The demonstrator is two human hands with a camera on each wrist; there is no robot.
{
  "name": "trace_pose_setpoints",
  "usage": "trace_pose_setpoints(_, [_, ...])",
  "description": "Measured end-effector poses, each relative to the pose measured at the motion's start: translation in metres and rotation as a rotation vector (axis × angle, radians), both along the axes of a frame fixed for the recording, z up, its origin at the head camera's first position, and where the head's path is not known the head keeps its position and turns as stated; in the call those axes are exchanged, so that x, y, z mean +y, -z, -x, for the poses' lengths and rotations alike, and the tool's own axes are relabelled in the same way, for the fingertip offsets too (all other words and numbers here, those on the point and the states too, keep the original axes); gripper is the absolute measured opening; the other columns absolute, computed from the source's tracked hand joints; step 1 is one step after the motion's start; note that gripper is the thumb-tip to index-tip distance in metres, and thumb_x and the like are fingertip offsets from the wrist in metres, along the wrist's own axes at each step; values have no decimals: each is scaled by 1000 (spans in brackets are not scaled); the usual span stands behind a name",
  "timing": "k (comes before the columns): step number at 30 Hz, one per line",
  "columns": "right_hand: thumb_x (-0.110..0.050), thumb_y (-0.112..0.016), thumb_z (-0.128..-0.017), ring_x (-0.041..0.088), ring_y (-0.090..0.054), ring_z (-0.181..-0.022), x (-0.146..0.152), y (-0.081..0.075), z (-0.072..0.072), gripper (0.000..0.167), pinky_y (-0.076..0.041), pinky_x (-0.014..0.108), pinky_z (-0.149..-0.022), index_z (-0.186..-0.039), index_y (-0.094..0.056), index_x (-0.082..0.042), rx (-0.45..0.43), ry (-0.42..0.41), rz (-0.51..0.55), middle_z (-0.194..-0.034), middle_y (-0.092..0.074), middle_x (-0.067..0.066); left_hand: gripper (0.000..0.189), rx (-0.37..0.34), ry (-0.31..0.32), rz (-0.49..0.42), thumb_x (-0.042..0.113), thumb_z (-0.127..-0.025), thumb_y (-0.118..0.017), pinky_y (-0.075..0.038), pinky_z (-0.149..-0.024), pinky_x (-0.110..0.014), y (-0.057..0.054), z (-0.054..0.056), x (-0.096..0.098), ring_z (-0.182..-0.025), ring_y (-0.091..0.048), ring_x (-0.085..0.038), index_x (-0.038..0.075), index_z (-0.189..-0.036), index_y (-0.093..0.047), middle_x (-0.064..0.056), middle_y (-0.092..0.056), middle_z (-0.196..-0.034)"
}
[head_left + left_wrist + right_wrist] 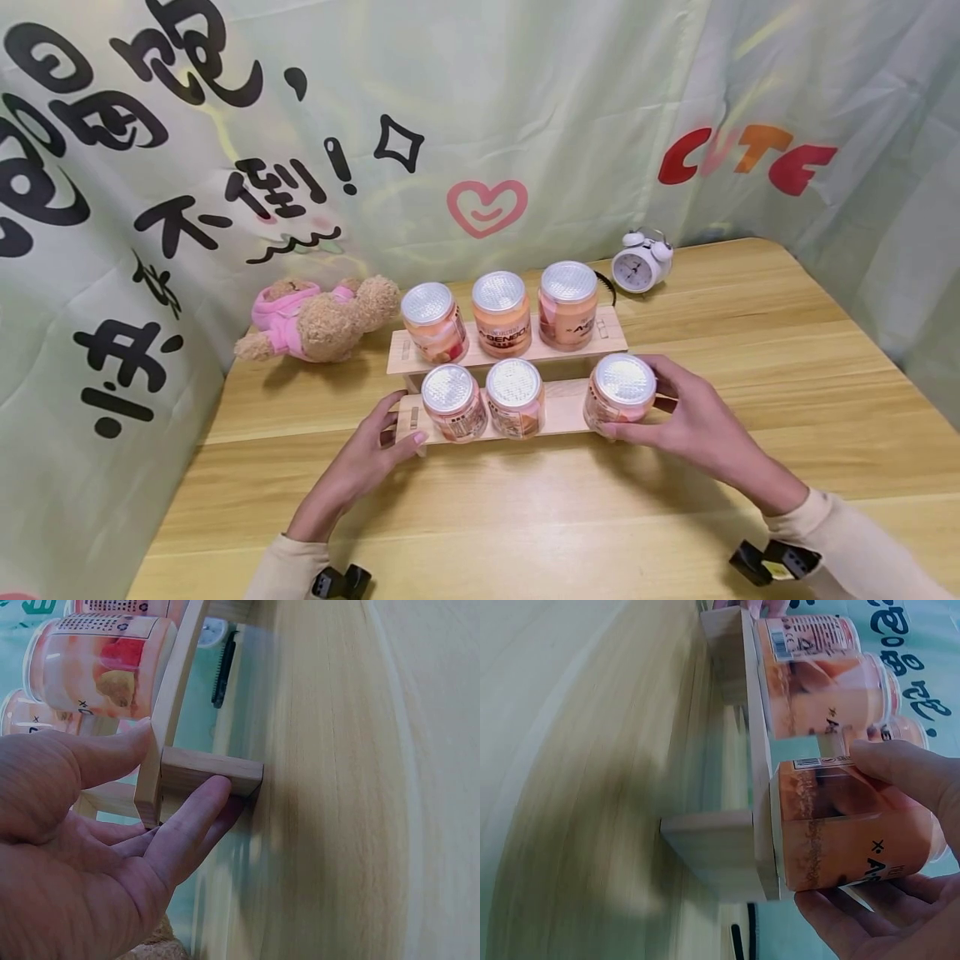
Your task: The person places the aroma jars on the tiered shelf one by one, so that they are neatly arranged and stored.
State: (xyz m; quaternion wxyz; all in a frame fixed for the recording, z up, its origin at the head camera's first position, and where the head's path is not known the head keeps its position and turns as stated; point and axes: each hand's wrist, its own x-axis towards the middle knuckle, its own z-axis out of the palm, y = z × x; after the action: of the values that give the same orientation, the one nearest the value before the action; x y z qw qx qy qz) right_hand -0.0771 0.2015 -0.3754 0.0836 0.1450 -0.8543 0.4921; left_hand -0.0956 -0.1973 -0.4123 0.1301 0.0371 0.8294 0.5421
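Note:
A two-step wooden rack (562,407) carries several clear jars with silvery lids and peach-coloured contents. My left hand (365,458) grips the left end of its lower step, thumb at the board's edge and fingers by the wooden leg (214,769). My right hand (697,425) holds a jar (617,398) at the lower step's right end, with thumb and fingers around its sides. In the right wrist view that jar's base meets the board, or nearly so. Two more jars, the left one (454,408) and its neighbour (515,404), stand close together on the same step.
Three jars, one of them in the middle (502,321), stand on the upper step. A plush bear (330,325) in pink lies at the back left. A white alarm clock (640,265) stands at the back right, near a black curved object (609,287). A printed curtain (585,108) hangs behind.

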Motion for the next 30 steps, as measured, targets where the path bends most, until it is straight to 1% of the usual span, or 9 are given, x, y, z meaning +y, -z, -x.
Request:
trace_pose_setpoints(6, [-9,-97,-65,6,-64,-96,-14,2,5,69,-55,20,-82,-122,-61,4,14,-33,10,-110,-69,13,70,-6,-2,-5,9,-96,-70,-55,-90,-42,-1,-1,0,-116,-60,-39,2,-155,-31,-29,-55,-137])
trace_pose_setpoints(10, [-10,-97,-65,12,-65,-97,-23,3,9,71,-56,23,-82,-124,-60,3,-20,-47,28,-112,-68,12,72,-9,-7,6,10,-97,-70,-55,-92,-44,-1,-1,0,-118,-59,-41,2,-156,-30,-30,-53,-138])
trace_pose_setpoints(14, [-9,-96,-66,21,-65,-102,-29,4,11,72,-56,24,-86,-127,-58,3,-67,-69,59,-116,-67,14,72,-12,-4,10,10,-97,-70,-55,-92,-44,-2,-1,-1,-119,-58,-42,2,-156,-29,-31,-52,-139])
trace_pose_setpoints(18, [-10,-95,-68,27,-65,-106,-31,4,11,73,-56,28,-89,-129,-57,4,-65,-84,54,-119,-66,15,72,-12,-6,7,10,-97,-70,-55,-92,-45,-2,-1,0,-119,-58,-43,2,-156,-29,-32,-52,-139])
trace_pose_setpoints(21, [-14,-96,-69,27,-65,-106,-28,2,10,73,-57,33,-89,-130,-58,3,-44,-82,16,-119,-67,13,74,-9,-14,22,11,-97,-70,-54,-93,-47,-2,-3,1,-119,-58,-44,3,-157,-28,-31,-51,-140])
trace_pose_setpoints(23, [-18,-95,-70,28,-65,-108,-24,-2,8,75,-56,38,-91,-132,-57,1,-45,-92,-7,-122,-66,12,75,5,-11,50,13,-97,-70,-53,-95,-48,-3,-4,1,-120,-57,-44,2,-158,-26,-31,-50,-142])
trace_pose_setpoints(25, [-21,-94,-72,31,-64,-114,-16,-6,5,77,-54,45,-95,-136,-56,-2,-66,-113,-18,-130,-64,12,78,31,5,89,16,-98,-69,-52,-97,-49,-4,-6,0,-122,-56,-46,1,-159,-22,-32,-47,-144])
trace_pose_setpoints(27, [-24,-92,-76,37,-60,-121,-6,-11,0,78,-49,51,-100,-141,-53,-7,-106,-135,-39,-139,-58,14,81,55,11,134,21,-99,-69,-51,-99,-49,-6,-10,-1,-124,-54,-47,3,-161,-20,-31,-43,-149])
trace_pose_setpoints(30, [-27,-88,-81,45,-53,-127,14,-16,-10,80,-42,56,-103,-147,-47,-10,-157,-132,-103,-147,-51,17,86,85,14,192,28,-99,-69,-49,-102,-48,-11,-18,-7,-131,-49,-47,6,-162,-15,-26,-33,-158])
